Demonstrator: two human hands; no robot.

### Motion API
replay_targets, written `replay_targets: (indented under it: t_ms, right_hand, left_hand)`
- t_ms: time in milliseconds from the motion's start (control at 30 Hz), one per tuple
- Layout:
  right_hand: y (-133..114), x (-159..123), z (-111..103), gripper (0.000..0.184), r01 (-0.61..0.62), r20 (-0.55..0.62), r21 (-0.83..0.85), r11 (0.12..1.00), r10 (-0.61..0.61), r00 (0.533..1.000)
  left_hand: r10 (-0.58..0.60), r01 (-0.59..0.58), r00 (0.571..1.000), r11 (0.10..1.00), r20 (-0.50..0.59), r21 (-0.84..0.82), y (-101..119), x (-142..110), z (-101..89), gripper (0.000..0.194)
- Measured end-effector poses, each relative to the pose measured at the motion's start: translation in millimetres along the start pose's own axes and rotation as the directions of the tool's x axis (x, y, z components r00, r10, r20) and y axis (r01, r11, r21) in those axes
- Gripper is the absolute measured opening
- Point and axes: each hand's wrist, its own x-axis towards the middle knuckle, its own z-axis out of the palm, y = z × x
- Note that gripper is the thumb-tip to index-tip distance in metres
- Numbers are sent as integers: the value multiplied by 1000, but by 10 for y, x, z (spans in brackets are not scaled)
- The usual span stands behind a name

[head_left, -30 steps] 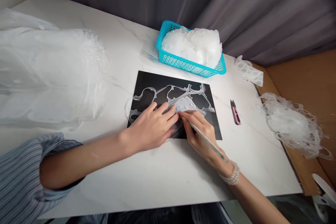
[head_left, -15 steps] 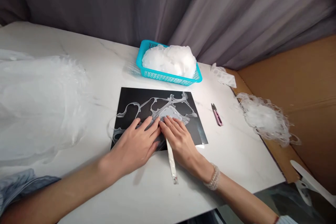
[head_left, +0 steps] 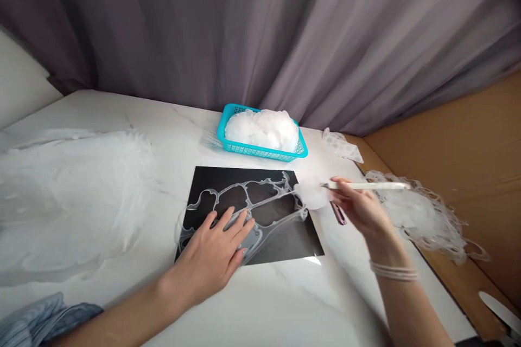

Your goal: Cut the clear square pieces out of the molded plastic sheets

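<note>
My left hand (head_left: 217, 249) lies flat with fingers spread on a web of translucent white cut-out material (head_left: 252, 203), over a black sheet (head_left: 280, 238). Part of that web is hidden under the palm. My right hand (head_left: 362, 206) is raised off the sheet's right edge, its fingers closed round a slim white pen-like tool (head_left: 374, 186) with a thin dark tip pointing left. By the same fingertips is a blurred, translucent white piece (head_left: 312, 194), apparently held with the tool. Pink-handled thread snips (head_left: 338, 213) lie partly hidden below the hand.
A turquoise basket (head_left: 264, 154) heaped with translucent white pieces stands behind the sheet. A large pile of white sheets (head_left: 73, 206) lies left. Tangled offcuts (head_left: 427, 222) and a small white scrap (head_left: 342, 145) are at right, near a cardboard wall (head_left: 459, 146).
My right hand has lifted off the sheet and moved right with the white tool and a translucent piece. My left hand still rests on the web, which has shifted. The view has tilted up.
</note>
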Motion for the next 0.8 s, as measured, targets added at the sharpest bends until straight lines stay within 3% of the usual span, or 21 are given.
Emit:
replay_targets:
  t_ms: [100,167,233,267,300,333,367,400,433,467,533,567,633,733,800]
  right_hand:
    - [-34,45,-309,13,-49,4,40,998,49,999]
    - [-54,-81,-207,14,-62,28,92,994,60,998]
    - [-122,-286,50,15,-23,70,168,986,11,997]
    - [-179,-400,192,16,20,104,195,981,-41,994]
    - [-248,-513,320,16,67,161,185,980,-98,982]
    - [-321,-615,423,18,112,259,136,984,-144,955]
    - [-389,-699,496,19,159,390,62,985,-171,905]
    - [-446,-759,540,21,213,505,-14,977,-177,845]
    - [-488,-791,559,22,267,581,-76,961,-175,795]
    - [-511,-794,563,24,312,604,-124,942,-178,777]
    - [-505,-729,556,28,351,501,-227,908,-201,842]
    - [-481,-674,561,31,342,421,-295,892,-201,885]
    - [-404,-558,609,35,296,348,-411,862,-152,925]
    - [-258,-461,770,38,220,413,-429,876,-26,910]
    - [-158,-467,891,44,166,475,-350,922,21,880]
  left_hand:
    - [18,-14,999,992,29,-126,-13,43,-81,50]
    - [21,-16,1000,956,13,-292,14,109,-186,46]
    - [-79,74,997,822,14,-564,80,214,-304,43]
    - [-171,166,983,671,67,-723,123,279,-356,44]
    - [-251,275,952,441,176,-854,167,350,-397,47]
    - [-274,368,908,156,317,-917,209,421,-424,53]
    - [-236,424,867,-118,440,-898,244,490,-438,59]
    - [-163,454,837,-326,523,-829,271,550,-439,63]
    - [-99,461,825,-452,557,-764,290,599,-431,63]
    - [-67,458,823,-507,564,-730,302,635,-416,59]
    - [-92,471,811,-482,577,-739,316,668,-376,42]
    - [-128,482,802,-438,584,-759,321,669,-356,35]
    - [-216,500,794,-301,569,-812,334,654,-323,27]
    - [-284,489,825,-76,489,-869,359,625,-298,15]
    - [-298,465,848,17,439,-885,372,617,-292,15]
